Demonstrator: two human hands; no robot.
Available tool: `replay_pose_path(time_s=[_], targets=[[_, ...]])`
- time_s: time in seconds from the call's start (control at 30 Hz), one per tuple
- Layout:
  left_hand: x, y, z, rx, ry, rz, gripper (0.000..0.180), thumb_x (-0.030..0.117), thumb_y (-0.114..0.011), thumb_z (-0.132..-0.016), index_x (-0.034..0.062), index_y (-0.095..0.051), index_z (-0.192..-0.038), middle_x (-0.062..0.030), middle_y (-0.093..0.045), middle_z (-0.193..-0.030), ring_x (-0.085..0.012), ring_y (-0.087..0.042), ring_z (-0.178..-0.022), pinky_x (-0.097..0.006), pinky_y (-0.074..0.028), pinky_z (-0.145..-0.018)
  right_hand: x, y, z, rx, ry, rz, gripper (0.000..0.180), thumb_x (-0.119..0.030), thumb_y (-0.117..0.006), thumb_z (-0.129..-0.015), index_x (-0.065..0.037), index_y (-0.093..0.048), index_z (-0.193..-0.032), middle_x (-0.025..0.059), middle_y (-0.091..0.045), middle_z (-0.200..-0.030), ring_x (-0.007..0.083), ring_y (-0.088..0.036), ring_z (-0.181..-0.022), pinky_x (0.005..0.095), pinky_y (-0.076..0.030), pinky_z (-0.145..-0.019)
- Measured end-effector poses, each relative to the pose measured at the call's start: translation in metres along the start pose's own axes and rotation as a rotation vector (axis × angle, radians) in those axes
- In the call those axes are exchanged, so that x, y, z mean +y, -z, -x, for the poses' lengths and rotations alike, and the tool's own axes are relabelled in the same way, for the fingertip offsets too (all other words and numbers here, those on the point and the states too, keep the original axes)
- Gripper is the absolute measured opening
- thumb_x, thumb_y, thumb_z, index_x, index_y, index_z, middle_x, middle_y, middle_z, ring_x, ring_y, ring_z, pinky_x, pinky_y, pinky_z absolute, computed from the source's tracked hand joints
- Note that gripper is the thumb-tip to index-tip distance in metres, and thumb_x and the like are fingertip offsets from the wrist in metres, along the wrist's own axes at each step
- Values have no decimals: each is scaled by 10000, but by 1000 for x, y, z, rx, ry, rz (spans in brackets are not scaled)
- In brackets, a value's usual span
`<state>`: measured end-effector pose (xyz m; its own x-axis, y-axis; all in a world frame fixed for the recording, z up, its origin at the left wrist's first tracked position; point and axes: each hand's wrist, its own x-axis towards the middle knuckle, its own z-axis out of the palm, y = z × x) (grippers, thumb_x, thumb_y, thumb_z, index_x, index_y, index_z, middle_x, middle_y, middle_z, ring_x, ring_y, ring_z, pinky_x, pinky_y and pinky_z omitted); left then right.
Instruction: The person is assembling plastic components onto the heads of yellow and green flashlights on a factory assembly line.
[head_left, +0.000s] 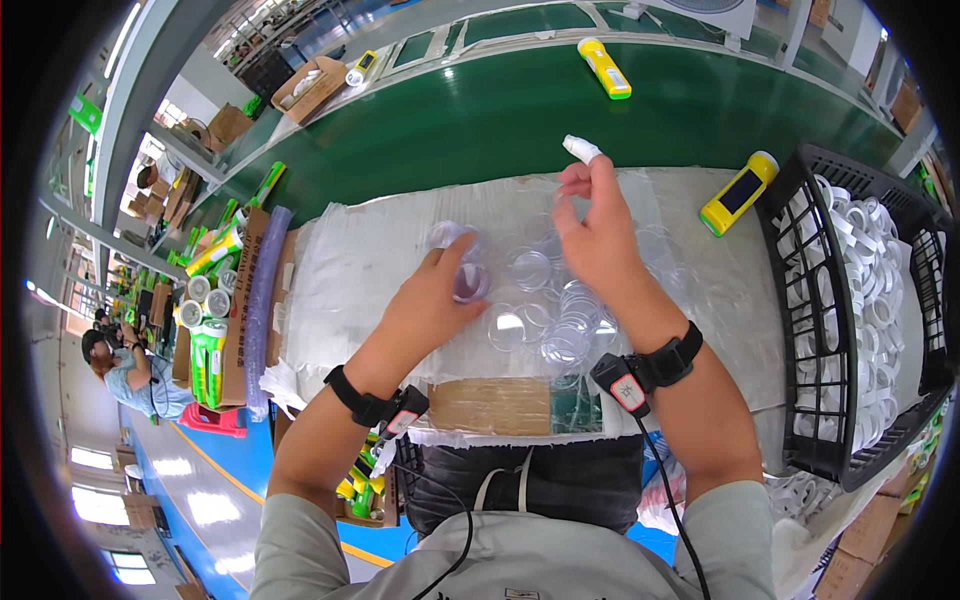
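My left hand (432, 298) is closed around a short stack of clear round discs (468, 283) with a purplish edge, thumb on the near side and fingers on the far side. To its right, my right hand (602, 225) is raised over the worktop, fingers apart and partly bent, with nothing visible between them. White wrapping (580, 149) covers one of its fingertips. Between and below the hands, many loose clear plastic discs (567, 345) lie overlapping on a pale sheet (350, 255). Both wrists wear black straps with small devices.
A black plastic crate (822, 375) full of white rings (868, 300) stands at the right. Yellow flashlights lie beside it (740, 193) and on the green bench (605, 70). At left are a cardboard box (245, 290) of flashlights and a bubble-wrap roll (265, 310). Another person (140, 375) sits farther left.
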<state>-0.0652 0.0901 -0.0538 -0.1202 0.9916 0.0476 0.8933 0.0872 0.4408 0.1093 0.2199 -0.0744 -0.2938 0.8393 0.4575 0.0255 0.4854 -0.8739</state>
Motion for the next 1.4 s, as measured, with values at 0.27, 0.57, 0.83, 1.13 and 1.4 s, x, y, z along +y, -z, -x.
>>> replay_pose_path(time_s=[0.27, 0.57, 0.83, 1.13, 1.4], targets=[[48, -17, 49, 94, -338, -85, 745, 251, -767, -675, 108, -431, -1324, -214, -418, -1253, -379, -468, -1134, -453, -424, -916, 34, 20, -6, -74, -35, 626, 400, -301, -533, -872, -11, -536, -1147, 189, -564, -1086, 370, -525, -1027, 479, -415, -889], [55, -70, 17, 85, -470, -150, 683, 416, -636, -790, 101, -387, -1342, -239, -367, -1326, -430, -329, -1257, -563, -254, -1037, 27, 6, 14, -382, -121, 866, 381, -300, -487, -895, -25, -592, -1136, 181, -539, -1113, 366, -484, -1067, 487, -384, -918], [58, -91, 3, 291, -486, 45, 740, 336, -758, -700, -32, -334, -1182, -285, -376, -1235, -437, -391, -1133, -527, -316, -937, 28, 19, 25, -330, -69, 562, 364, -159, -512, -869, 20, -516, -1186, 231, -527, -1055, 418, -553, -921, 456, -467, -806], [62, -92, -1, 373, -451, 93, 840, 337, -793, -656, -28, -292, -1223, -275, -347, -1266, -446, -386, -1136, -513, -327, -953, 13, 29, 20, -568, -251, 425, 396, -168, -486, -889, -21, -478, -1257, 237, -520, -1178, 352, -530, -1079, 368, -449, -864], [61, -95, -5, 349, -338, 101, 941, 336, -808, -637, -59, -240, -1275, -271, -335, -1295, -442, -371, -1173, -499, -325, -987, 6, 50, 16, -777, -311, 267, 631, -203, -614, -823, -13, -342, -1359, 159, -567, -1144, 253, -561, -1039, 330, -441, -886]])
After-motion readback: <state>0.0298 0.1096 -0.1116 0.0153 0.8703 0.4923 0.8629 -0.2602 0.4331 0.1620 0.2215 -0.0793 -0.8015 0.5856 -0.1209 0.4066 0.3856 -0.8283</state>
